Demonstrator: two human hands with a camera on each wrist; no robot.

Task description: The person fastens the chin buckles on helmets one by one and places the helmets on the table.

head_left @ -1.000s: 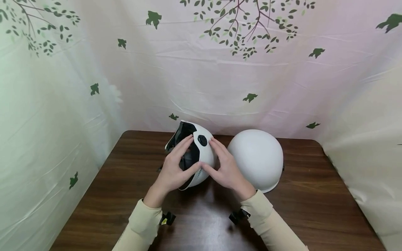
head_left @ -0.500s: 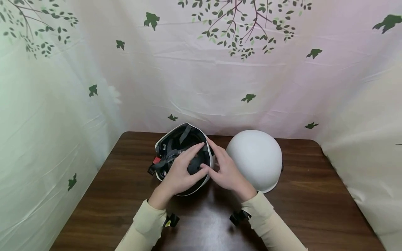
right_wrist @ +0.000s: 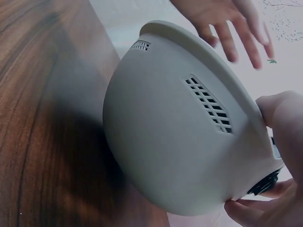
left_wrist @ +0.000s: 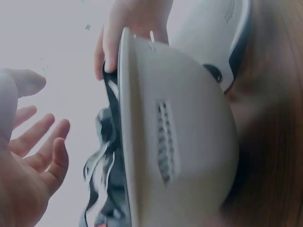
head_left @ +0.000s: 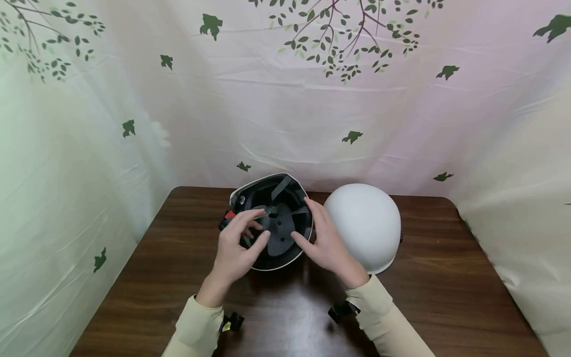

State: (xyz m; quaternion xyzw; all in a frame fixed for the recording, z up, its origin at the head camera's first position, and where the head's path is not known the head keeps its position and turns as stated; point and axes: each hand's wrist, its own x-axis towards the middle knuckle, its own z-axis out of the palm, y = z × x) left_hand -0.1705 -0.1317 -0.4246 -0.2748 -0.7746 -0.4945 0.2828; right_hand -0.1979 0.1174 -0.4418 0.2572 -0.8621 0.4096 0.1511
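Note:
A white helmet point(head_left: 275, 262) lies with its hollow facing up, its black padded lining, straps and a red buckle part point(head_left: 230, 214) showing in the head view. My right hand point(head_left: 327, 238) grips its right rim, thumb inside and fingers outside near a black round knob point(right_wrist: 265, 183). Over the left part of the hollow hovers my left hand point(head_left: 238, 245), fingers loosely bent; the left wrist view shows this hand point(left_wrist: 28, 161) apart from the helmet shell point(left_wrist: 189, 132). Grid vents point(right_wrist: 208, 104) mark the shell's side.
Just right of my right hand a second white helmet point(head_left: 363, 225) sits dome up on the dark wooden table point(head_left: 446, 277). Behind the table hangs a pale curtain point(head_left: 285, 109) with leaf and bird prints. Each wrist carries a small black camera point(head_left: 232, 322).
The helmet has turned over, from its white side showing to its hollow facing up. My left hand has drawn back left off the rim, while my right hand stays at the right edge.

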